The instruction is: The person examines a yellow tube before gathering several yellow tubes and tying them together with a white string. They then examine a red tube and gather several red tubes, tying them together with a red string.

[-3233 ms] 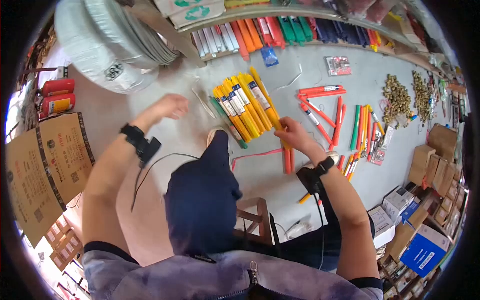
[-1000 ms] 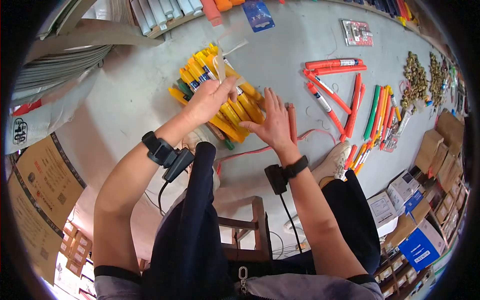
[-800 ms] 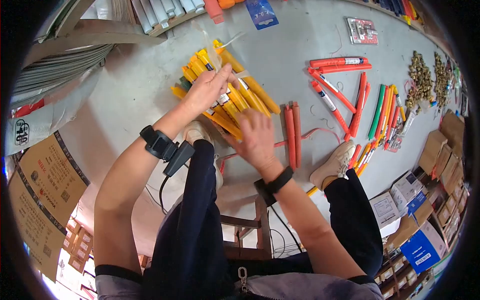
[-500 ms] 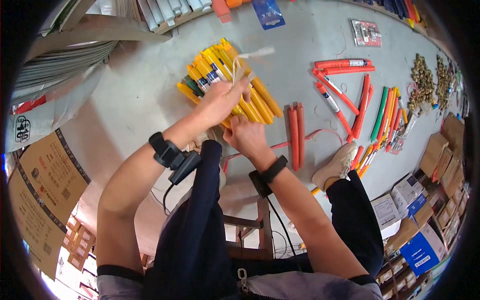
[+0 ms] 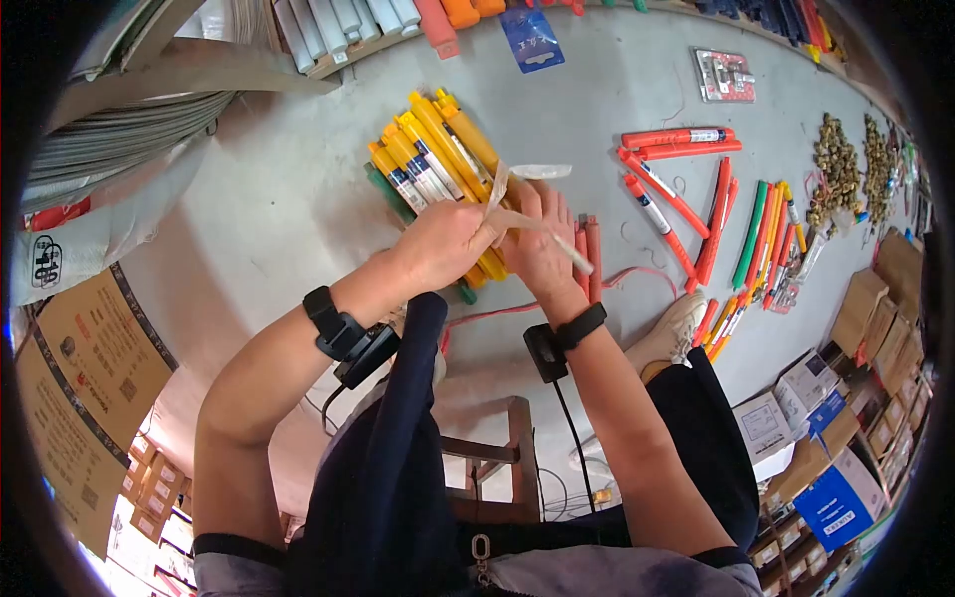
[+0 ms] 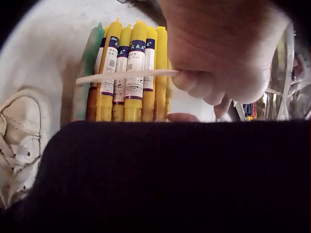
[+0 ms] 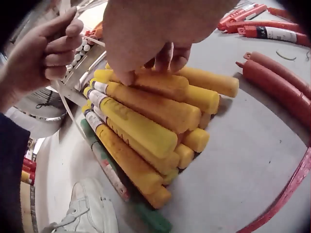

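Observation:
A fanned bundle of labelled yellow tubes (image 5: 408,159) lies on the floor, with a green tube (image 6: 87,73) along its left side. My left hand (image 5: 443,244) is over the bundle's near part and pinches a white flat strip (image 6: 126,75). In the left wrist view the strip runs taut from that hand across the tubes to the green one. Its loose end sticks out to the right in the head view. My right hand (image 5: 545,254) presses on the bundle's right side, fingers on a top yellow tube (image 7: 155,85). The strip crosses over the back of this hand.
Two red tubes (image 5: 594,239) lie just right of the right hand, beside a pink ribbon (image 5: 627,274). More red tubes (image 5: 662,214) are spread further right, then brass fittings (image 5: 834,164). A shoe (image 5: 671,333) and a wooden stool (image 5: 517,438) are close by.
My left hand has come onto the bundle and taken hold of the strip. My right hand went to the bundle's near end, then back to its right side.

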